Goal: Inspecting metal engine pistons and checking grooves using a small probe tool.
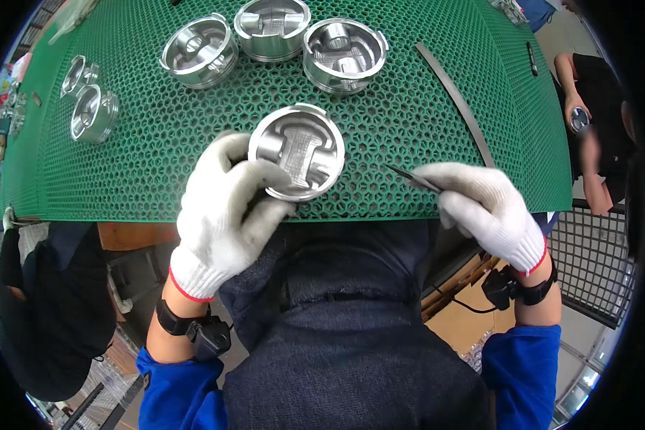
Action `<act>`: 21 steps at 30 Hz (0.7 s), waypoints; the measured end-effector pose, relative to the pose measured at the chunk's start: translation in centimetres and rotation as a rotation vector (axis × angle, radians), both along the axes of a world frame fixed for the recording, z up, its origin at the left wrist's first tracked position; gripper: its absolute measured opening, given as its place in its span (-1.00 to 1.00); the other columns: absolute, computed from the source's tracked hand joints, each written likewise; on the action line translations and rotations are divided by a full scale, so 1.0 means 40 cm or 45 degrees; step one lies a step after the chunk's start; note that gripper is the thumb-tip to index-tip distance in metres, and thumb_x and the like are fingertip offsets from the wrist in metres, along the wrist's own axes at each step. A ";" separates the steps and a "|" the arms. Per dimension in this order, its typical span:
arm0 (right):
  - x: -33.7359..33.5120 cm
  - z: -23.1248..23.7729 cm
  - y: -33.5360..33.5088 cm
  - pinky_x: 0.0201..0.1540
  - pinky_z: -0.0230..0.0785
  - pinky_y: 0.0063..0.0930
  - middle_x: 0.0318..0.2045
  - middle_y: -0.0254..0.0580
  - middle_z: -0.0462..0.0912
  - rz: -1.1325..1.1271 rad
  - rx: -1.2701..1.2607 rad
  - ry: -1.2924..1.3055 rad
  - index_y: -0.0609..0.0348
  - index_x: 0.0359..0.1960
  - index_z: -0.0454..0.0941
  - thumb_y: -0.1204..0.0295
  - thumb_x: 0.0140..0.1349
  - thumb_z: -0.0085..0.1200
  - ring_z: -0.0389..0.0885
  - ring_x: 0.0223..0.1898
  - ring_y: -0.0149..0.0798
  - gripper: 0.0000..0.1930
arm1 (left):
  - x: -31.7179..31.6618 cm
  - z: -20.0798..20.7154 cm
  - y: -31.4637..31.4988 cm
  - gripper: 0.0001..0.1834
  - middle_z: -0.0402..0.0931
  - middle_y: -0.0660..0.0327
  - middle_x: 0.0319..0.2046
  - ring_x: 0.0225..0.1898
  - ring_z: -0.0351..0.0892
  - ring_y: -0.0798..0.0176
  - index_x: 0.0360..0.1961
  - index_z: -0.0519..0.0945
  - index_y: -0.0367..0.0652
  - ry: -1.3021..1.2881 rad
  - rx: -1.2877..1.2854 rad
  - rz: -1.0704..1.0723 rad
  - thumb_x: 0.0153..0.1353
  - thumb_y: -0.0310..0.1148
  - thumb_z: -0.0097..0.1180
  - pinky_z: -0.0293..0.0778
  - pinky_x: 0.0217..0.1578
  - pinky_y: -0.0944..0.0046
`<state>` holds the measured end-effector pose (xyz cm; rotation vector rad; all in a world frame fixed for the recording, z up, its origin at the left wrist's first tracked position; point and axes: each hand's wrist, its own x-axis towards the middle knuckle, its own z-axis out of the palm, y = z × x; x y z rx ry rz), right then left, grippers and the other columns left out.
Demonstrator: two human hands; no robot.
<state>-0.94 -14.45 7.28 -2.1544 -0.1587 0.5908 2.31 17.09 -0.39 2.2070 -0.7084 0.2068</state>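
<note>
My left hand (226,208), in a white knit glove with a red cuff, grips a shiny metal piston (299,153) by its lower left side. The piston's hollow underside faces up, showing the pin bosses and a ribbed web. To its right, my gloved right hand (484,204) pinches a thin, dark, pointed blade-like tool (412,176) between thumb and fingers, its tip toward the piston but apart from it. The rest of the tool is hidden in the glove.
On the green perforated mat (380,132), several more pistons (272,32) stand hollow side up at the back and left. A long grey metal strip (455,100) and a black marker (532,59) lie right. Other people work at both sides; the right one holds a piston (579,118).
</note>
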 end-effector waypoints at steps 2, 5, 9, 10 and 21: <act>0.023 -0.056 -0.009 -0.23 0.60 -0.35 -0.34 -0.17 0.73 0.282 -0.269 -0.794 -0.02 0.15 0.63 0.48 0.31 0.07 0.74 -0.29 -0.19 -0.63 | -0.004 0.004 -0.022 -0.65 0.57 0.03 -0.14 -0.05 0.59 -0.10 -0.27 0.67 -0.10 -0.087 0.075 0.033 -0.15 -0.38 0.49 0.54 -0.06 0.03; 0.071 -0.028 0.044 -0.23 0.60 -0.32 -0.34 -0.21 0.72 0.325 -0.459 -0.789 -0.10 0.09 0.65 0.44 0.31 0.10 0.73 -0.31 -0.16 -0.67 | -0.008 0.007 -0.027 -0.66 0.56 0.02 -0.16 -0.06 0.58 -0.11 -0.29 0.67 -0.10 -0.069 0.104 0.062 -0.14 -0.35 0.50 0.54 -0.07 0.02; 0.091 -0.043 0.075 -0.37 0.59 -0.30 -0.41 -0.21 0.69 0.311 -0.720 -0.920 -0.17 0.12 0.61 0.41 0.32 0.09 0.71 -0.41 -0.15 -0.66 | -0.012 0.001 -0.035 -0.67 0.55 0.02 -0.19 -0.09 0.57 -0.11 -0.33 0.67 -0.10 -0.107 0.137 0.071 -0.14 -0.30 0.50 0.53 -0.08 0.00; 0.077 -0.058 0.075 -0.41 0.59 -0.30 -0.46 -0.19 0.67 0.274 -0.600 -0.942 -0.18 0.13 0.60 0.40 0.33 0.08 0.70 -0.47 -0.13 -0.66 | -0.014 -0.002 -0.040 -0.67 0.55 0.02 -0.20 -0.09 0.57 -0.11 -0.34 0.67 -0.10 -0.111 0.124 0.089 -0.14 -0.27 0.50 0.53 -0.08 -0.01; -0.004 -0.017 0.111 -0.34 0.62 -0.32 -0.46 -0.15 0.67 0.409 -0.683 -0.478 -0.14 0.21 0.54 0.41 0.33 0.07 0.73 -0.42 -0.13 -0.60 | -0.013 -0.001 -0.035 -0.69 0.54 0.08 -0.21 -0.12 0.57 -0.05 -0.38 0.67 -0.07 -0.121 0.151 0.092 -0.14 -0.22 0.50 0.54 -0.14 0.03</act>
